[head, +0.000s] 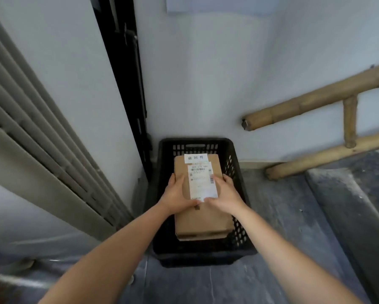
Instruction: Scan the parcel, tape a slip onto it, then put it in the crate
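A brown cardboard parcel (181,170) with a white barcode label (200,181) and a small white slip (195,157) on its far end is inside the black plastic crate (236,154) on the floor. It rests on top of another brown box (202,222) in the crate. My left hand (176,195) grips the parcel's left side, thumb on top. My right hand (226,193) grips its right side, thumb near the label's lower edge.
The crate stands against a white wall (206,84). A grey louvred panel (41,128) rises on the left, with a dark gap (127,84) beside it. A bamboo ladder (337,119) leans at the right. Grey steps (348,205) lie to the right of the crate.
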